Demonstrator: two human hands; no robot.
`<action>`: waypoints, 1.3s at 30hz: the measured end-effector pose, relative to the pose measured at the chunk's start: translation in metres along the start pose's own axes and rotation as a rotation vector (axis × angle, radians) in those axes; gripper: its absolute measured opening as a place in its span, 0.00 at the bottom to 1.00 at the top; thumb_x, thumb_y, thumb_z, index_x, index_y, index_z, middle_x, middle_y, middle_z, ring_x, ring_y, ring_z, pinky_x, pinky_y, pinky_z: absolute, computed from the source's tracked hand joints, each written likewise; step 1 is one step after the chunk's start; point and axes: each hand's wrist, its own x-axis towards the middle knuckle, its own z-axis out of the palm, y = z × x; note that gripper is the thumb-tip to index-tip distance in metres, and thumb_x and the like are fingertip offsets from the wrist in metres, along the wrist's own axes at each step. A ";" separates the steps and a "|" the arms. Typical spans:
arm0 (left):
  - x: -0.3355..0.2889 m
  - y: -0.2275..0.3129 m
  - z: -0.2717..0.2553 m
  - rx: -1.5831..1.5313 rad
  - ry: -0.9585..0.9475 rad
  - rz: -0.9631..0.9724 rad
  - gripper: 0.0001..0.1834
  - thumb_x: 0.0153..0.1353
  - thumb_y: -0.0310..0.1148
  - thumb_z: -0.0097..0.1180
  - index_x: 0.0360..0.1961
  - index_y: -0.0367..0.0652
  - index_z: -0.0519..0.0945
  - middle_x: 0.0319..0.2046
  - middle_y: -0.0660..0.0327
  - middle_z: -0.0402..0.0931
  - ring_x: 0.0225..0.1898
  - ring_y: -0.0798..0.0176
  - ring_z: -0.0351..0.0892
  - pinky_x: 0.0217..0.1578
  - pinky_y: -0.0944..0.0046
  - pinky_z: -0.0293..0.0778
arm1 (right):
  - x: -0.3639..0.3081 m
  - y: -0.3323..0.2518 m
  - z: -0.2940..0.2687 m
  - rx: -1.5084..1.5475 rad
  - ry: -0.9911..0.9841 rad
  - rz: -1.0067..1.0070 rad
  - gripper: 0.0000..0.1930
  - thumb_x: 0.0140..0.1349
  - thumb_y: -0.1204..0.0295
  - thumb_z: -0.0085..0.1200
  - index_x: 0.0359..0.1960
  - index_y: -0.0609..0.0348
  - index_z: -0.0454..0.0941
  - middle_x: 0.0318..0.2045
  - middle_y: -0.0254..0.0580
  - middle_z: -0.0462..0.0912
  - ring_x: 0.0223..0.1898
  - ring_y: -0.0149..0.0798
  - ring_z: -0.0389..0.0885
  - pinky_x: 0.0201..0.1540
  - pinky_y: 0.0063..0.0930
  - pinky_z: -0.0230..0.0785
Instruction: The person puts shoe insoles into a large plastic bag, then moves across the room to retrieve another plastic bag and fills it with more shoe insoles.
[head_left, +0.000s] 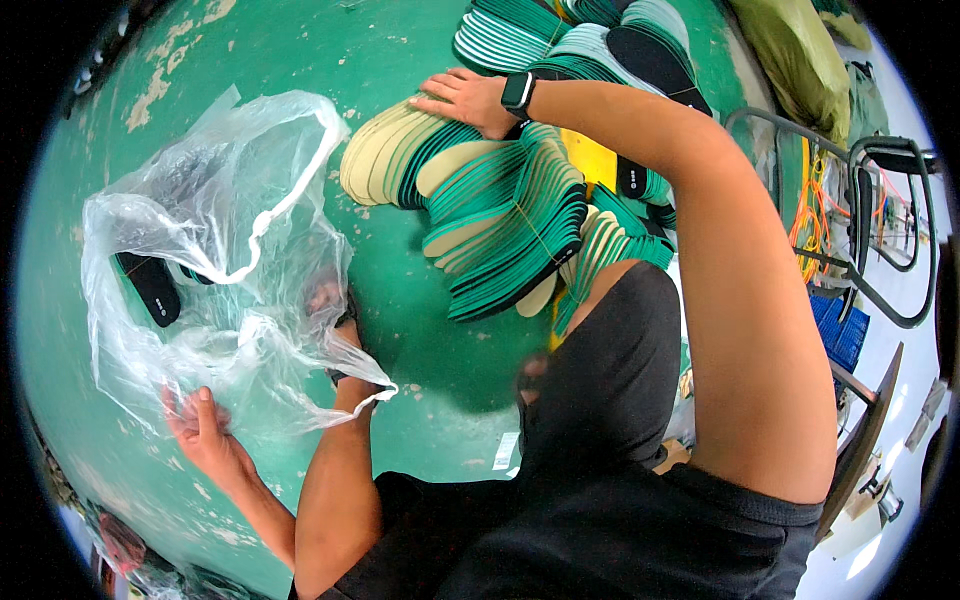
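Observation:
A clear plastic bag (200, 350) with a white gathered rim stands loosely spread on the green floor at the left. Inside it lies a black insole (150, 290), with a second dark one partly hidden. My left hand (208, 430) is at the bag's near side, thumb and fingers apart, some fingers blurred behind the film. My right hand (468, 102), a dark watch on its wrist, lies with fingers stretched out over the top of a fanned row of cream and green insoles (385, 165). More bundles of green and black insoles (515, 250) lie beside it, some tied with thin bands.
Further insole stacks (505, 35) lie at the back. My foot (335, 300) shows partly through the bag. At the right are a black metal-framed chair (860, 230), orange cords (812, 210) and a large olive sack (795, 65). The green floor (440, 430) has worn patches.

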 end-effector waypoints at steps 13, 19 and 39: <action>0.001 0.000 -0.007 0.185 -0.037 -0.065 0.26 0.56 0.27 0.57 0.55 0.35 0.65 0.37 0.59 0.71 0.35 0.70 0.68 0.34 0.70 0.66 | 0.026 -0.054 -0.034 0.244 0.012 0.107 0.54 0.37 0.58 0.65 0.64 0.65 0.45 0.45 0.52 0.66 0.47 0.49 0.66 0.48 0.42 0.57; -0.004 -0.006 -0.015 -0.031 0.143 0.011 0.19 0.58 0.30 0.54 0.51 0.38 0.69 0.20 0.71 0.62 0.20 0.76 0.58 0.21 0.73 0.57 | 0.021 -0.053 -0.055 0.146 0.255 0.541 0.57 0.31 0.61 0.69 0.64 0.64 0.46 0.47 0.55 0.64 0.50 0.53 0.64 0.52 0.41 0.56; 0.006 0.034 0.002 -0.287 0.217 0.028 0.18 0.65 0.41 0.46 0.45 0.38 0.76 0.11 0.75 0.51 0.12 0.79 0.48 0.12 0.74 0.45 | 0.056 -0.201 -0.217 1.204 0.230 0.004 0.49 0.36 0.56 0.68 0.60 0.67 0.58 0.56 0.57 0.67 0.56 0.49 0.67 0.60 0.37 0.56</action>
